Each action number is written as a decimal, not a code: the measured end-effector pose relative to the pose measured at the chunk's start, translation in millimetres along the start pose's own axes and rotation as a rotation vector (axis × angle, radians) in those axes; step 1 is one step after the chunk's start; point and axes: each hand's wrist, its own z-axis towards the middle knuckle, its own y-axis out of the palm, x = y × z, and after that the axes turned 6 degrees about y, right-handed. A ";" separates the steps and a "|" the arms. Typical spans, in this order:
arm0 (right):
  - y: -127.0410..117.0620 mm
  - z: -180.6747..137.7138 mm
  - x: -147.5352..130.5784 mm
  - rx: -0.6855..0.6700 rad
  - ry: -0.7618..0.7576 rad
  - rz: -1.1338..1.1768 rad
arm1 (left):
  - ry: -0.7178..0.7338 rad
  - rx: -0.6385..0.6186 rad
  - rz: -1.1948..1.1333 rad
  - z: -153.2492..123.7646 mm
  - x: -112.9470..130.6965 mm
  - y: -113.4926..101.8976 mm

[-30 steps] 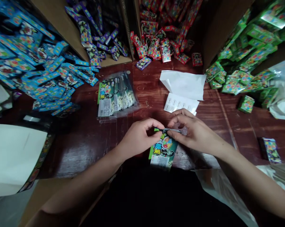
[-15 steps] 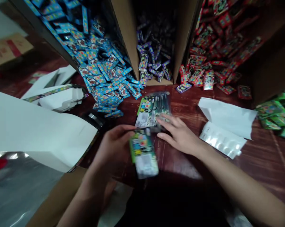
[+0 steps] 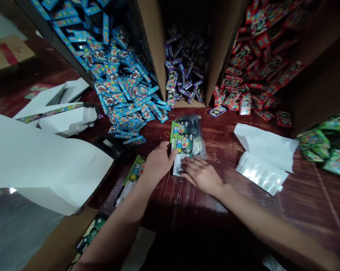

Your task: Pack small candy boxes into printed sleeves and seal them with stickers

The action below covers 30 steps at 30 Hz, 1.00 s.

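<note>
Flat green-and-black printed plastic bags [image 3: 183, 141] lie overlapped on the table ahead of me. At their left edge is my left hand [image 3: 157, 162], its thumb apart from the fingers and touching or nearly touching the print. My right hand [image 3: 201, 174] rests with fingers stretched over the lower right part of the bags, partly hiding a white label. Another printed bag [image 3: 136, 167] lies on the table to the left, partly covered by my left hand and forearm. Both hands appear to hold nothing.
Cardboard compartments hold blue packets [image 3: 124, 86], purple packets [image 3: 183, 75] and red packets [image 3: 240, 90]. Green packets [image 3: 316, 143] lie at right. A white sheet with a clear-windowed strip [image 3: 260, 171] is nearby. White card [image 3: 45, 165] and an open carton [image 3: 65, 241] stand left.
The bag my left hand held is out of it, and a bag now lies on the table to the left. My left hand has moved to the remaining bags, which have shifted slightly nearer.
</note>
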 end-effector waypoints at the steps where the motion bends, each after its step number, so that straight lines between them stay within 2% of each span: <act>1: 1.0 -7.9 -1.4 0.011 0.016 0.013 | -0.023 -0.035 -0.010 9.2 4.6 10.1; 5: 9.4 -26.3 -3.9 0.051 0.069 0.082 | -0.072 -0.041 -0.187 34.5 10.9 38.5; 8: 4.7 -29.2 -2.8 0.053 0.044 0.127 | -0.025 -0.034 -0.248 35.2 13.4 40.4; 10: -7.8 -29.3 -0.9 0.099 0.060 0.173 | 0.049 -0.049 -0.299 26.0 20.2 35.0; 14: -45.9 -26.8 7.8 0.331 0.273 0.275 | 0.264 -0.171 -0.557 -6.2 44.3 27.8; 16: -64.3 -26.5 13.8 0.351 0.332 0.296 | 0.295 -0.213 -0.636 -21.7 56.4 30.0; 19: -87.6 -32.3 20.8 0.285 0.414 0.320 | 0.267 -0.242 -0.661 -37.9 70.5 35.6; 22: -111.4 -44.9 25.1 0.120 0.505 0.286 | 0.265 -0.310 -0.745 -46.0 78.8 36.4; 24: -128.9 -53.4 28.9 -0.060 0.463 0.352 | 0.269 -0.435 -0.840 -49.0 80.1 33.6; 27: -149.8 -61.1 35.0 -0.300 0.295 0.628 | 0.193 -0.679 -0.910 -51.9 76.3 30.0; 28: -152.9 -61.8 35.9 -0.337 0.259 0.693 | 0.152 -0.709 -0.886 -52.4 74.5 30.2; 29: -153.4 -61.6 35.6 -0.317 0.258 0.716 | 0.111 -0.696 -0.856 -52.5 73.0 31.3; 30: -150.9 -60.5 34.0 -0.232 0.296 0.701 | 0.073 -0.637 -0.840 -52.2 72.0 33.3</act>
